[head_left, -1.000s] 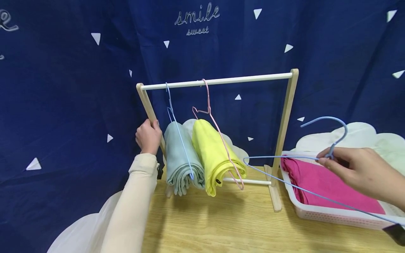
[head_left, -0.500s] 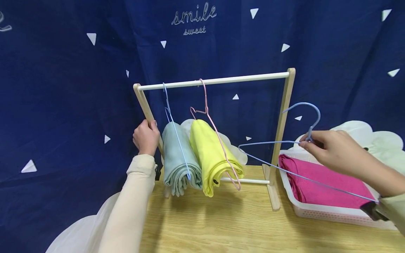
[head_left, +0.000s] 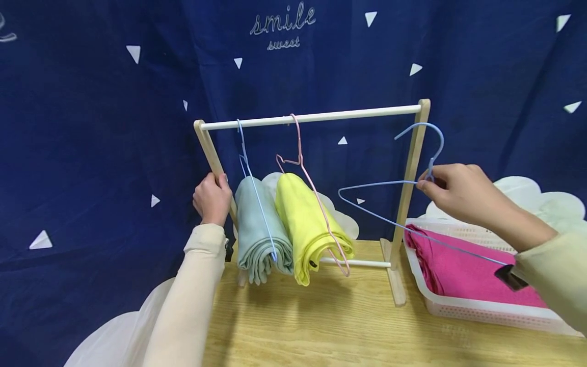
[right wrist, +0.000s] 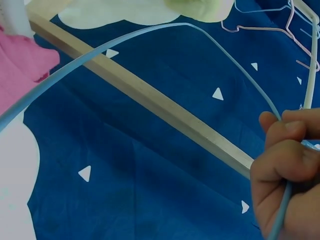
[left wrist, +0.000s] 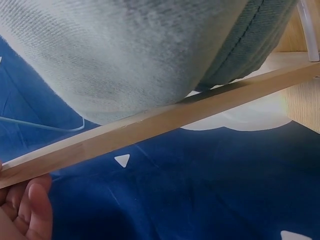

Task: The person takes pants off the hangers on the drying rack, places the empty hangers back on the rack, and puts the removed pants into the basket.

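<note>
My left hand point(head_left: 213, 199) grips the left wooden post point(head_left: 212, 153) of a small clothes rack, its fingers round the wood in the left wrist view too. In my right hand point(head_left: 463, 191), thumb and fingers pinch a light blue wire hanger point(head_left: 442, 142) just below its hook. This hanger bears no cloth; its hook stands in front of the right post point(head_left: 409, 178), below the white rail point(head_left: 362, 114). On the rail's left part, a blue hanger point(head_left: 261, 206) carries a folded grey-green cloth point(head_left: 257, 214), and a pink hanger point(head_left: 316, 196) carries a folded yellow cloth point(head_left: 300, 209).
A white plastic basket point(head_left: 486, 311) with a folded magenta cloth point(head_left: 477, 272) stands right of the rack on the wooden table point(head_left: 312, 326). The rack's right foot point(head_left: 396, 285) lies close to the basket. A dark blue curtain point(head_left: 91, 127) hangs behind.
My right hand has carried the blue hanger up and to the left, from over the basket to the rack's right post. My left hand stays on the left post.
</note>
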A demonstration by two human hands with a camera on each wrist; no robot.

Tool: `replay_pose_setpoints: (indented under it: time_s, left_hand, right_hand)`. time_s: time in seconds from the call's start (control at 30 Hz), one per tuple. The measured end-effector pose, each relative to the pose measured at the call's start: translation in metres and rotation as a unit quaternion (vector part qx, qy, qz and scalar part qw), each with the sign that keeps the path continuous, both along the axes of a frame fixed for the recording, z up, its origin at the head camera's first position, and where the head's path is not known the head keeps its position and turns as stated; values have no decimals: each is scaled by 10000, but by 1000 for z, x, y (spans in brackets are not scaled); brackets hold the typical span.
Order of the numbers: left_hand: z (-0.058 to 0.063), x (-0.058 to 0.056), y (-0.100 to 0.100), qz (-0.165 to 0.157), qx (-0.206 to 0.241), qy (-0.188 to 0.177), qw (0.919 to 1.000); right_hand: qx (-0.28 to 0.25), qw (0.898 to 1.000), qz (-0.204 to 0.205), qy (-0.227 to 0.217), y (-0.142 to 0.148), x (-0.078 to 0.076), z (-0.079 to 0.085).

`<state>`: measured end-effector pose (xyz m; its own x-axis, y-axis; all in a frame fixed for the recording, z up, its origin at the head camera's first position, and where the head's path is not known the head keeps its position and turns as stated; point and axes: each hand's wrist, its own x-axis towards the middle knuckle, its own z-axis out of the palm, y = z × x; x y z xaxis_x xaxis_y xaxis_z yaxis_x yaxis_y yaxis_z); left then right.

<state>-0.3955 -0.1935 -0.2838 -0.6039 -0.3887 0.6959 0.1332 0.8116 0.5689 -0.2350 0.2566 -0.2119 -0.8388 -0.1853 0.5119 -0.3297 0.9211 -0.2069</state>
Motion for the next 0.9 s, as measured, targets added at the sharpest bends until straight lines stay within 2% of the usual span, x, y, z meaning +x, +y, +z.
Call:
replay_pose_setpoints:
  time_s: [0.3, 0.6, 0.9]
  left_hand:
    - [-1, -1, 0, 53, 10, 19, 10000]
    - [-1, 0, -1, 33, 4, 78, 10000]
    - [-2, 0, -2, 3, -127, 121, 9998]
  right_hand:
    - [-152, 9993, -193, -292, -12, -10, 22]
    - [-195, 9991, -279, -244, -20, -29, 45]
    - [-498, 9961, -405, -604, -22, -41, 51]
